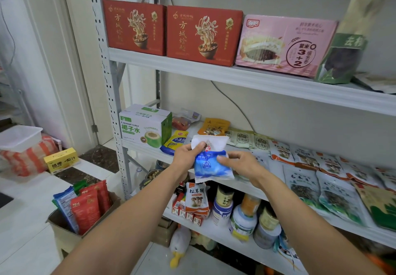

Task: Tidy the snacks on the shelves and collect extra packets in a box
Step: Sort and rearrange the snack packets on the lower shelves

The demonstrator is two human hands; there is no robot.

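Down on the floor at the far left stands the cardboard box, already carrying a handful of upright red packets and a blue-striped one beside them. It is well apart from the shelving, so anything bound for it has to travel down and left.

On the middle shelf, the coconut water carton sits at the left end, with a yellow-and-blue bag lying just beside it.

In front of that shelf, the person holds two packets up in the air, clear of the shelf. The left hand has its fingers curled round the left edge of a white packet, thumb pressed on its corner. A blue packet overlaps the white one's lower half. I cannot tell whether the left hand grips it too. The right hand pinches the blue packet's right edge, fingers closed on it.

To me this looks like the sorting step: two loose packets lifted out and being looked over, to be judged as extras or as shelf stock.

Further right, flat packets lie in overlapping rows along the shelf.

The next move calls for a decision, then either a reach down to the box or a slot found among those rows without nudging them out of line.
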